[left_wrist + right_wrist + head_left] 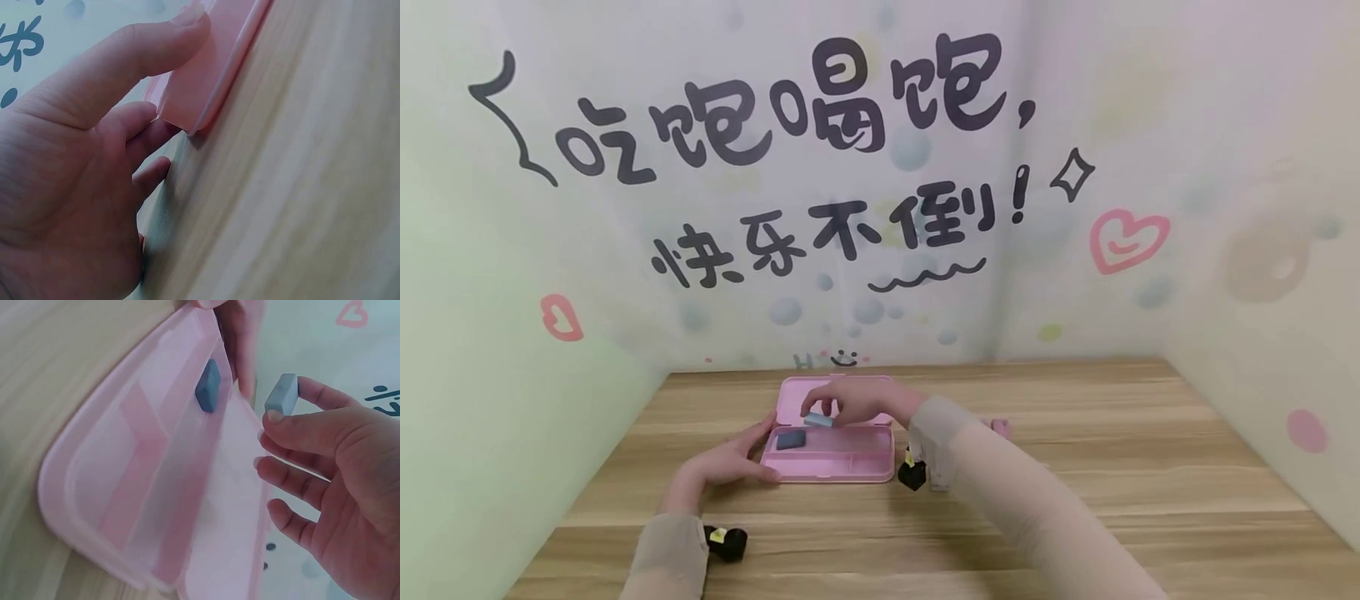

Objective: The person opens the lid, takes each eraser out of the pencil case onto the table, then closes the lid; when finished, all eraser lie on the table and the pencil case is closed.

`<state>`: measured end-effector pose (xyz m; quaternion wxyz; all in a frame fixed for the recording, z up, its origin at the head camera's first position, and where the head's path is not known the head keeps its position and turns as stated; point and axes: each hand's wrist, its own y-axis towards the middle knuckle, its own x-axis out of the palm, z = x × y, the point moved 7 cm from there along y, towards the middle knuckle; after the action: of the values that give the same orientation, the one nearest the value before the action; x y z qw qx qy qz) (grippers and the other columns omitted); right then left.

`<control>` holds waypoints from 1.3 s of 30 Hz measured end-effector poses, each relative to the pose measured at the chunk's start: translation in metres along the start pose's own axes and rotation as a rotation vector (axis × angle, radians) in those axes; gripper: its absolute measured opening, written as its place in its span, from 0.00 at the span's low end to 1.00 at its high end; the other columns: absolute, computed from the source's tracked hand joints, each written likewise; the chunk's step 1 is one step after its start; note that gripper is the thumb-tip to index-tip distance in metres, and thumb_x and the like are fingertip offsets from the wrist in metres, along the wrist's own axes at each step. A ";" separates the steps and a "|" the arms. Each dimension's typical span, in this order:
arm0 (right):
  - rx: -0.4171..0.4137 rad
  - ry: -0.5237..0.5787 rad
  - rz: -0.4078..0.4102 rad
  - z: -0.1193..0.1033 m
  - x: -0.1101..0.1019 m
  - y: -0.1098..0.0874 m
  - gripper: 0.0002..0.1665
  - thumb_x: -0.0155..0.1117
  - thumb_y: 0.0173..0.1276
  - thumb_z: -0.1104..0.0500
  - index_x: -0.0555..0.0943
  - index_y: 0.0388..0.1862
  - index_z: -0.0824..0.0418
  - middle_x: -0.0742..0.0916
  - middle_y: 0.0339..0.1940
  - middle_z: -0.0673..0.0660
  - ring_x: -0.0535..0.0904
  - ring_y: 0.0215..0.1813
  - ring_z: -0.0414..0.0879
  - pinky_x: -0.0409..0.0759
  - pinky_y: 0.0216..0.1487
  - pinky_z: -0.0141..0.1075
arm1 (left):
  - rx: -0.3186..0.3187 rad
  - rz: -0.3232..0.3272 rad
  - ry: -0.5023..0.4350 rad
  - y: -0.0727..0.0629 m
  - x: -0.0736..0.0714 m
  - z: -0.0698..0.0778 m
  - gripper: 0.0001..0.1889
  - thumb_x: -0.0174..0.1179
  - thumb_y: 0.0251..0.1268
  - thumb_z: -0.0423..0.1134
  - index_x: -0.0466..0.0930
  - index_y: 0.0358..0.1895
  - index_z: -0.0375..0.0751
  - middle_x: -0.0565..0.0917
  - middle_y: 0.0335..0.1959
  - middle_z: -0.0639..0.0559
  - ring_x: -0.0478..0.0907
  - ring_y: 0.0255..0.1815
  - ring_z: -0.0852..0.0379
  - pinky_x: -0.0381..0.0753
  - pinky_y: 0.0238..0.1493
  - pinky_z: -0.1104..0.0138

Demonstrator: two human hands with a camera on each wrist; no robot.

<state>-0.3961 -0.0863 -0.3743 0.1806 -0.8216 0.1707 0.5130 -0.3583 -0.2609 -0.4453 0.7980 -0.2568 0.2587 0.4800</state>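
Note:
A pink pencil case (872,468) lies on the table with its lid (790,398) laid back toward the wall. Thin walls divide its tray into compartments, and a dark blue-grey eraser (209,386) sits in the long rear one, near the left end. My left hand (730,461) holds the case's left end, thumb at the front corner and fingers along the side toward the back. Above the hinge side, my right hand (859,398) pinches a light blue eraser (282,395) between thumb and index finger, the other fingers loosely bent.
On the wooden table (1075,517), a small pink object (1000,428) shows beyond my right sleeve (1000,467), which partly covers it. A wall with dark lettering (850,225) stands right behind the table, with side walls left and right.

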 end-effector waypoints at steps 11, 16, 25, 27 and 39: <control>-0.011 0.107 0.003 0.013 -0.003 -0.027 0.29 0.61 0.62 0.74 0.76 0.61 0.54 0.80 0.50 0.53 0.78 0.48 0.50 0.76 0.44 0.30 | 0.023 -0.004 0.005 -0.004 -0.001 0.000 0.59 0.73 0.51 0.48 0.39 0.78 0.39 0.44 0.76 0.31 0.42 0.75 0.31 0.46 0.68 0.37; 0.015 0.126 0.021 0.017 -0.003 -0.037 0.29 0.61 0.63 0.74 0.76 0.60 0.53 0.82 0.44 0.50 0.78 0.43 0.43 0.77 0.42 0.30 | 0.044 -0.014 -0.008 -0.004 0.000 0.003 0.59 0.73 0.51 0.46 0.38 0.78 0.38 0.44 0.76 0.31 0.42 0.74 0.31 0.46 0.68 0.37; 0.046 0.154 0.044 0.027 -0.001 -0.053 0.28 0.62 0.62 0.72 0.76 0.59 0.52 0.82 0.37 0.47 0.76 0.38 0.40 0.76 0.39 0.31 | 0.033 -0.030 -0.019 0.000 0.003 0.003 0.59 0.73 0.51 0.47 0.38 0.78 0.40 0.43 0.77 0.32 0.39 0.75 0.32 0.45 0.68 0.38; 0.054 0.177 0.055 0.030 -0.001 -0.057 0.28 0.62 0.62 0.72 0.76 0.58 0.51 0.82 0.36 0.48 0.76 0.37 0.41 0.76 0.39 0.31 | 0.037 -0.032 -0.021 0.001 0.003 0.003 0.59 0.73 0.51 0.47 0.38 0.78 0.40 0.43 0.77 0.32 0.39 0.75 0.32 0.45 0.68 0.37; 0.085 0.366 0.120 0.046 -0.003 -0.091 0.26 0.66 0.60 0.72 0.75 0.56 0.55 0.81 0.35 0.52 0.72 0.34 0.42 0.73 0.37 0.32 | 0.021 -0.018 0.000 0.000 0.002 0.001 0.59 0.72 0.51 0.49 0.38 0.78 0.40 0.42 0.77 0.32 0.38 0.75 0.32 0.43 0.68 0.37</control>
<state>-0.3911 0.0159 -0.3790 0.1502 -0.8811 0.2711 0.3571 -0.3569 -0.2590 -0.4455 0.8049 -0.2505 0.2615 0.4701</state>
